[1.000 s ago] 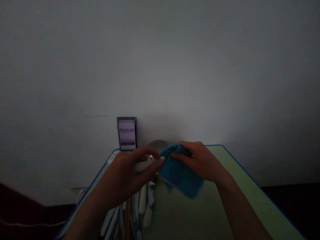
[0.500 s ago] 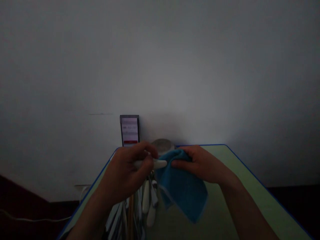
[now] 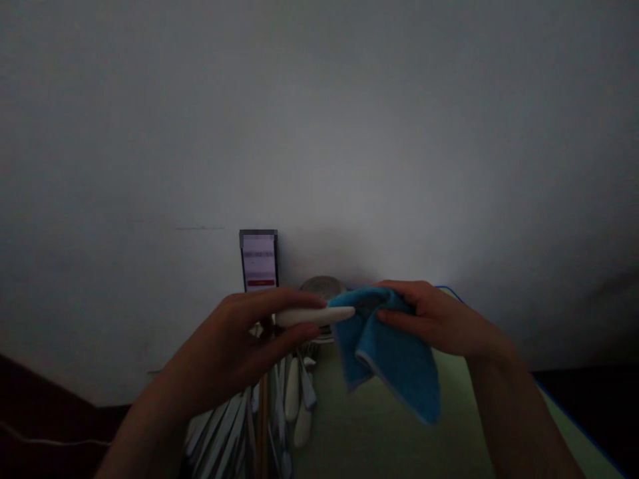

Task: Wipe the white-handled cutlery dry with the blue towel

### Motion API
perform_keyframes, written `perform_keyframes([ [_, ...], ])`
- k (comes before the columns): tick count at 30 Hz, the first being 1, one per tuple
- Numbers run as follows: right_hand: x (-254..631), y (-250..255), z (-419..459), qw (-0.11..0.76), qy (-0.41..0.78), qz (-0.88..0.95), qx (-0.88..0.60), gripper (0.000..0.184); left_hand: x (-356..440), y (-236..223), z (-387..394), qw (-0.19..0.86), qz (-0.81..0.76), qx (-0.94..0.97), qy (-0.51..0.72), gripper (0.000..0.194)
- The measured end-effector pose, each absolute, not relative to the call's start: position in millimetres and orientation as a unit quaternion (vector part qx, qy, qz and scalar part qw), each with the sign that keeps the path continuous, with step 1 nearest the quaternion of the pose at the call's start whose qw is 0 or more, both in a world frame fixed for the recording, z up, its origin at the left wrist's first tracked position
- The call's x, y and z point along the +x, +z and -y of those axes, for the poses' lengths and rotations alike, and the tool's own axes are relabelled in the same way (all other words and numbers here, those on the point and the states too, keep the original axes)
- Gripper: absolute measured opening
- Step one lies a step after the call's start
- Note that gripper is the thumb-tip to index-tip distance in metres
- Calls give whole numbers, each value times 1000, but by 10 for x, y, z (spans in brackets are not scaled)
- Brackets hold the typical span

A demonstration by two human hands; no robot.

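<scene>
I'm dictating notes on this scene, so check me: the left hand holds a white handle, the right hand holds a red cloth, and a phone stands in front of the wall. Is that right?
Not quite: the cloth is blue, not red, as the head view shows. The left hand does hold a white handle, the right hand holds that cloth, and a phone stands in front of the wall.

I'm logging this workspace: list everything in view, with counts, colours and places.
Slim tapered handle: one, white, centre, held up
Hemmed cloth: one, blue, right of centre
Rectangular phone: one, dark with pale screen, back left
Round object: one, grey, back centre
Slender metallic cutlery: several, grey, front left
Thin sticks: count unclear, brown, among cutlery
Thick handles: at least two, white, right of sticks
Blue-edged table: one, green, underneath
Wall: one, grey, behind
Thin cable: one, white, lower left
Left hand: one, bare, gripping slim handle
Right hand: one, bare, gripping cloth
</scene>
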State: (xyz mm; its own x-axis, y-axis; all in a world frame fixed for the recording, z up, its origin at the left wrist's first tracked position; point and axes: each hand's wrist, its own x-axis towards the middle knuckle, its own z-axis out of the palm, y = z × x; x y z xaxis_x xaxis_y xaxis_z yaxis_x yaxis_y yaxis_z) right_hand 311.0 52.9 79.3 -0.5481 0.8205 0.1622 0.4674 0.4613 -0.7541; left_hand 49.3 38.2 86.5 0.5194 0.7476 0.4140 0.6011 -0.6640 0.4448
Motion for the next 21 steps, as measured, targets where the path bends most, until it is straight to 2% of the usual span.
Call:
perform_keyframes([
  [6, 3095, 830, -520, 255, 276, 829, -414, 15, 402, 871, -362, 146, -360, 873, 293, 34],
  [12, 2994, 856, -503, 281, 190, 829, -444, 16, 428, 869, -375, 165, -384, 863, 284, 34],
  [17, 2962, 860, -467, 351, 186, 803, -445, 24, 494, 865, -396, 105, -440, 807, 379, 27],
  [21, 2999, 847, -485, 319, 212, 830, -405, 18, 513, 831, -424, 89, -469, 772, 419, 30],
])
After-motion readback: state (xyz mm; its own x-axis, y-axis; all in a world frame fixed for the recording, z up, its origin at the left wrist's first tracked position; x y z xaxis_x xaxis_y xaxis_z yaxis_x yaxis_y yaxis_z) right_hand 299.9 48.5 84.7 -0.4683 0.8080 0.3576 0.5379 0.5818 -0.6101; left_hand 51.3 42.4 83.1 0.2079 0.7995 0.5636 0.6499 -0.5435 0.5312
